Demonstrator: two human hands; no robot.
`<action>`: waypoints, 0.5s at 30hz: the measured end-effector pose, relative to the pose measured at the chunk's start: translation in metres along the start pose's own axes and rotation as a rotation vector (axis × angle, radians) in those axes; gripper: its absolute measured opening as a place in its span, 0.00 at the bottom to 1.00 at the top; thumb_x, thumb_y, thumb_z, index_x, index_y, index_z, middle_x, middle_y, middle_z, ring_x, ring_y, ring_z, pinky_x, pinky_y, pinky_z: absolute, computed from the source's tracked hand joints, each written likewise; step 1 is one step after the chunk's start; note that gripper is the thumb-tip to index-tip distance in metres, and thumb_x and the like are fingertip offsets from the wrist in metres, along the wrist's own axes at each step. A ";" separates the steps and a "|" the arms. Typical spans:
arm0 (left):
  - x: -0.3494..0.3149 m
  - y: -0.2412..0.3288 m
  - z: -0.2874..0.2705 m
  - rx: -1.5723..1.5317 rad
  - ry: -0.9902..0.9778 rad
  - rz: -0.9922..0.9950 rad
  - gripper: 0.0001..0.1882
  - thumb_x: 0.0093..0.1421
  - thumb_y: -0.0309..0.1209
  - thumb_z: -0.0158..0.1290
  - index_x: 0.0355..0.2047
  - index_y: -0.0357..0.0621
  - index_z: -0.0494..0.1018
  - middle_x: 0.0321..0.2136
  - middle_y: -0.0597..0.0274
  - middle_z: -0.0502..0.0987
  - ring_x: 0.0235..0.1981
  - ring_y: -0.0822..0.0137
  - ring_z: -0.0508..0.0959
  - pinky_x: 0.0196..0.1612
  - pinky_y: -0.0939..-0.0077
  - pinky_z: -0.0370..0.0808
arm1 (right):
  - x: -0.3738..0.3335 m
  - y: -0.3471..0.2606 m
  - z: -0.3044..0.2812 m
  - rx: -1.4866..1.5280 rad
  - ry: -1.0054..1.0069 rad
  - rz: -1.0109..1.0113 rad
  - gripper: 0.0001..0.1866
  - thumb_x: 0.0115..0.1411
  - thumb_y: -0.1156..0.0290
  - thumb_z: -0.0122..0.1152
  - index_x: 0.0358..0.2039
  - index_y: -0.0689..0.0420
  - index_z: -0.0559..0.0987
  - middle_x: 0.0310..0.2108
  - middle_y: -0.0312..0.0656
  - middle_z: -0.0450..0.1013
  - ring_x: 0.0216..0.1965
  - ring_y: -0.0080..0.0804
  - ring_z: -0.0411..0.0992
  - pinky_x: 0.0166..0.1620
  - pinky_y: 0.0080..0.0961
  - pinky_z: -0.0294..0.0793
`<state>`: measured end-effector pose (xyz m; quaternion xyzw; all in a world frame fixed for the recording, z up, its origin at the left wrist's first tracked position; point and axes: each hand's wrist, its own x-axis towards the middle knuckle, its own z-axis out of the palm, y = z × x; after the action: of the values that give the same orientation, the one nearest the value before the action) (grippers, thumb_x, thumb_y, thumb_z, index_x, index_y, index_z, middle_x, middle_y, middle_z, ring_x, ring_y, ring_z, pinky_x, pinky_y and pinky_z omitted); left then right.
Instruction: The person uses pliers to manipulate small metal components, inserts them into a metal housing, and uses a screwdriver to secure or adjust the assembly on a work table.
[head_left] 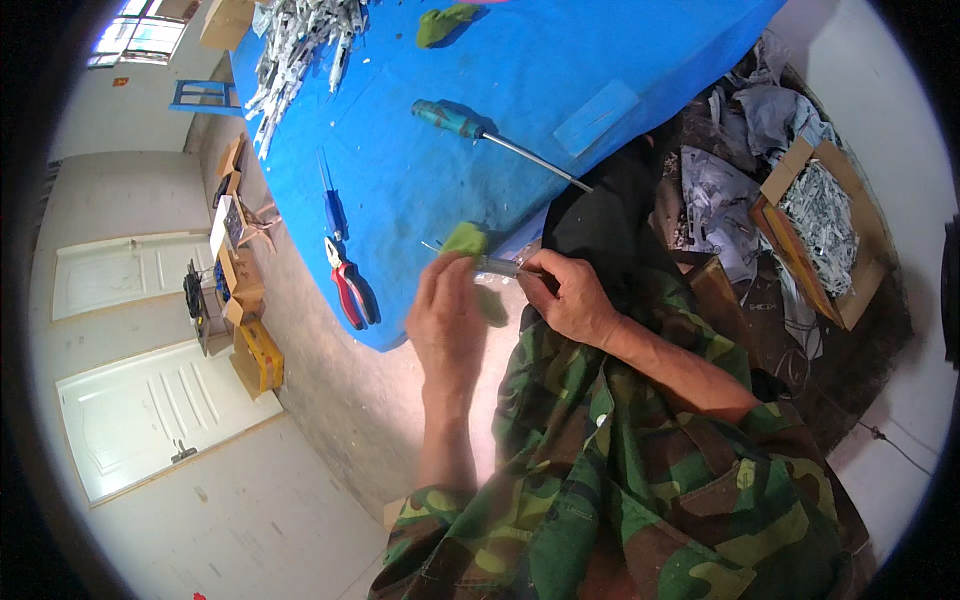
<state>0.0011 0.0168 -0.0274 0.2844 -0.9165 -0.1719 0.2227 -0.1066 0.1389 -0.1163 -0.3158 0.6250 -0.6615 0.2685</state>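
Observation:
In front of my lap, my right hand (570, 295) pinches one end of a slim greyish, shiny strip (497, 266). My left hand (445, 310), slightly smeared by motion, closes on a green cloth (465, 239) at the strip's other end. More green shows below its fingers. A thin pointed tip sticks out beyond the cloth; what it belongs to is hidden. On the blue-covered table (400, 170) lies a large screwdriver (450, 118) with a teal handle, its shaft pointing toward my knee. Red-handled pliers (348, 290) and a thin blue-handled screwdriver (333, 210) rest near the table's left edge.
Slim grey-white parts (300, 60) are heaped at the table's far left. Another green cloth (445, 24) lies at the far side. To my right, a cardboard box (820, 230) full of similar pieces stands among grey bags (715, 210). Boxes (258, 358) line the left wall.

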 end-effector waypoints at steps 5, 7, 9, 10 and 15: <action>-0.007 0.014 0.014 0.068 -0.084 0.158 0.07 0.64 0.22 0.58 0.42 0.40 0.82 0.45 0.54 0.84 0.43 0.49 0.85 0.46 0.61 0.82 | 0.000 0.000 0.001 0.035 -0.004 0.004 0.05 0.66 0.75 0.62 0.38 0.63 0.79 0.29 0.52 0.79 0.32 0.46 0.83 0.34 0.35 0.78; -0.004 0.010 0.014 0.094 -0.081 0.117 0.07 0.65 0.22 0.58 0.42 0.39 0.81 0.45 0.54 0.84 0.43 0.49 0.85 0.46 0.61 0.82 | -0.001 0.001 0.000 0.008 0.004 -0.006 0.05 0.66 0.75 0.62 0.38 0.63 0.79 0.30 0.52 0.79 0.32 0.45 0.83 0.34 0.34 0.78; 0.001 0.003 0.011 0.099 -0.064 0.061 0.06 0.65 0.23 0.58 0.42 0.39 0.81 0.45 0.53 0.83 0.43 0.49 0.85 0.45 0.62 0.82 | -0.001 0.002 0.001 -0.021 0.013 -0.013 0.05 0.66 0.74 0.62 0.38 0.63 0.80 0.29 0.51 0.79 0.30 0.40 0.82 0.34 0.33 0.77; 0.003 -0.002 0.008 0.091 -0.049 0.026 0.06 0.66 0.22 0.58 0.42 0.39 0.81 0.45 0.53 0.83 0.43 0.49 0.85 0.45 0.63 0.82 | -0.001 0.002 0.002 -0.008 0.006 0.003 0.05 0.66 0.74 0.62 0.38 0.63 0.80 0.28 0.50 0.79 0.30 0.37 0.81 0.34 0.32 0.77; 0.013 -0.036 -0.011 0.007 0.116 -0.051 0.07 0.67 0.22 0.57 0.44 0.35 0.81 0.43 0.51 0.84 0.43 0.56 0.85 0.46 0.67 0.81 | 0.000 0.006 0.000 0.113 0.016 0.069 0.08 0.68 0.72 0.58 0.36 0.64 0.79 0.23 0.41 0.76 0.25 0.22 0.75 0.30 0.27 0.74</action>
<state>0.0128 -0.0208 -0.0301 0.3180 -0.8951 -0.1577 0.2699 -0.1069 0.1390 -0.1226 -0.2730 0.5995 -0.6885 0.3033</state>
